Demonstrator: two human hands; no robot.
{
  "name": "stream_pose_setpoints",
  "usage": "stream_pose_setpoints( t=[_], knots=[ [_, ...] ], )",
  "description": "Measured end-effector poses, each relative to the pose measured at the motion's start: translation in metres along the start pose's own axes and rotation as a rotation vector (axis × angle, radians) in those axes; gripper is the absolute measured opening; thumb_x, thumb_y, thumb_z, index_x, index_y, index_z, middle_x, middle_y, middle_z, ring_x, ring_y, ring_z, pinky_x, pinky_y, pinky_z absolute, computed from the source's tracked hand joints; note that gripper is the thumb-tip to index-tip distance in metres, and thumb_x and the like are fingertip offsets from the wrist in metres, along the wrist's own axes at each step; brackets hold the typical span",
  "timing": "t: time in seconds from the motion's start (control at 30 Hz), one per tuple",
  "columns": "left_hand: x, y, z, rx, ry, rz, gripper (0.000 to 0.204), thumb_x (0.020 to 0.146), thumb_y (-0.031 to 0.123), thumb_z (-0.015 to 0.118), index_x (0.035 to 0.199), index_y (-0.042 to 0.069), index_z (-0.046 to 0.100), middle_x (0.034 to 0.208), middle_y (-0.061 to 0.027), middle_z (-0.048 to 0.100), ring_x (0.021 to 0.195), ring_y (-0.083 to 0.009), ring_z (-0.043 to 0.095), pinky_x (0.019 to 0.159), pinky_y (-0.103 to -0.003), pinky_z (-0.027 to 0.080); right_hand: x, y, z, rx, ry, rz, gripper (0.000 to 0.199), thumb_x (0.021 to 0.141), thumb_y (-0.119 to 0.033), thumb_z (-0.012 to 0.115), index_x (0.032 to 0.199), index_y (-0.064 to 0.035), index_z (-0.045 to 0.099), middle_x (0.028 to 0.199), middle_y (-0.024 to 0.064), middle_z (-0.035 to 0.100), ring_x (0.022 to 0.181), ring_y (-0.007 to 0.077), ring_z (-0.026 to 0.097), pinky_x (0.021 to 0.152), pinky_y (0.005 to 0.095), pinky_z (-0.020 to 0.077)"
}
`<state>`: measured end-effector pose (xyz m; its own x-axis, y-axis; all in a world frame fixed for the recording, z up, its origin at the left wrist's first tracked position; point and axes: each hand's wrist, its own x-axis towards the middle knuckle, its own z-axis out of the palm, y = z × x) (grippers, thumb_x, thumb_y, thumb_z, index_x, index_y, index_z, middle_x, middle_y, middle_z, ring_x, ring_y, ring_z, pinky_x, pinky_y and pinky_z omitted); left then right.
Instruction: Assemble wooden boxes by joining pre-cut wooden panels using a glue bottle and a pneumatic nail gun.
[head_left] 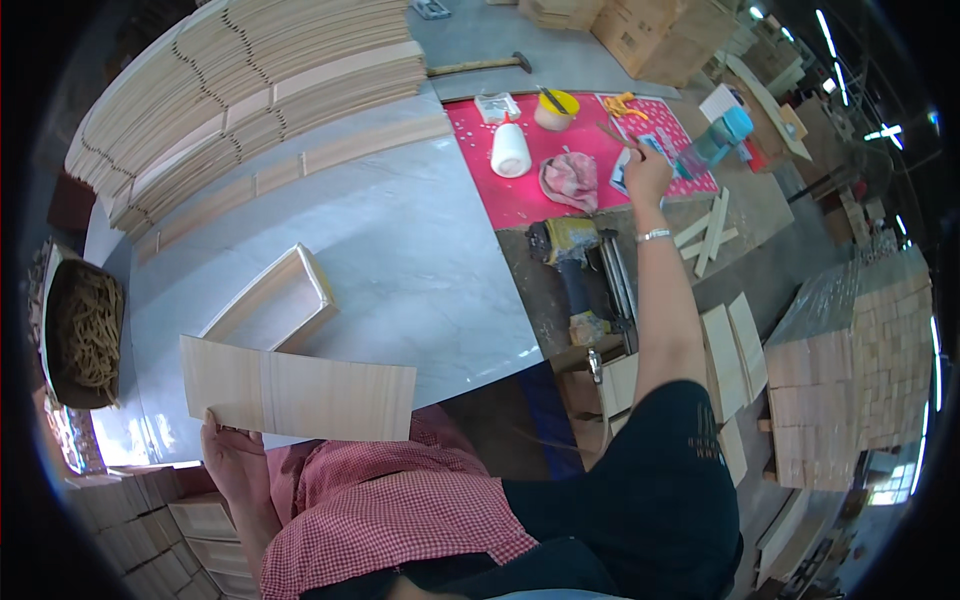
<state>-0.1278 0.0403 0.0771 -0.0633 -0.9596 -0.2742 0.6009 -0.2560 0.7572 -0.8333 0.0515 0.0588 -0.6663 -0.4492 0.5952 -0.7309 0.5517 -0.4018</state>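
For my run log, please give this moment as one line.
left hand: holds wooden panel | right hand: holds stick over pink mat | near: open wooden box

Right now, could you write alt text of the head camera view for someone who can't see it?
Seen from above, a person's left hand holds a thin pale wooden panel over a grey worktable, beside an open wooden box. The right hand reaches with a thin stick over a pink mat holding a white glue bottle.

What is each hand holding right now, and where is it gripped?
The left hand grips the thin wooden panel at its lower left corner. The right hand holds a thin stick by its near end.
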Motion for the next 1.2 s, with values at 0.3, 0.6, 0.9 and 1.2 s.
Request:
stream_pose_setpoints(
  t=[0.3,0.6,0.9,1.2],
  knots=[
    [-0.018,0.007,-0.020,-0.056,0.018,0.036,0.030,0.106,0.026,0.052,0.124,0.003,0.058,0.099,-0.0043,0.068,0.078,-0.0125,0.065,0.065,-0.023,0.052,0.045,0.050,0.119,-0.116,0.130,0.165,0.019,0.090,-0.008,0.057,0.102,-0.0002,0.071,0.097,0.0180,0.072,0.090,0.0379,0.068,0.078,0.0468,0.0533],
    [0.004,0.001,0.023,-0.044,-0.144,-0.028,0.027,0.106,0.021,0.052,0.124,0.002,0.059,0.116,-0.0074,0.064,0.105,-0.0171,0.061,0.093,-0.034,0.050,-0.046,-0.106,-0.017,0.404,-0.278,-0.222,0.032,0.095,-0.014,0.063,0.121,0.0036,0.063,0.098,0.0155,0.070,0.084,0.0242,0.066,0.076,0.0358,0.0533],
    [0.007,-0.016,0.057,-0.212,-0.067,-0.084,0.024,0.105,0.016,0.053,0.120,-0.001,0.047,0.121,-0.0188,0.055,0.117,-0.0323,0.059,0.109,-0.047,0.046,-0.237,-0.271,-0.091,0.895,-0.608,0.077,0.033,0.104,-0.023,0.055,0.123,0.0034,0.062,0.092,0.0066,0.065,0.076,0.0126,0.058,0.066,0.0244,0.0488],
    [-0.011,0.015,0.003,-0.005,-0.011,-0.052,0.028,0.103,0.016,0.056,0.123,-0.004,0.055,0.105,-0.0135,0.064,0.098,-0.0214,0.065,0.093,-0.034,0.054,-0.241,-0.334,-0.080,1.030,-0.708,0.123,0.031,0.106,-0.029,0.051,0.089,-0.0043,0.057,0.073,0.0007,0.054,0.058,0.0064,0.043,0.049,0.0196,0.0371]
  ],
)
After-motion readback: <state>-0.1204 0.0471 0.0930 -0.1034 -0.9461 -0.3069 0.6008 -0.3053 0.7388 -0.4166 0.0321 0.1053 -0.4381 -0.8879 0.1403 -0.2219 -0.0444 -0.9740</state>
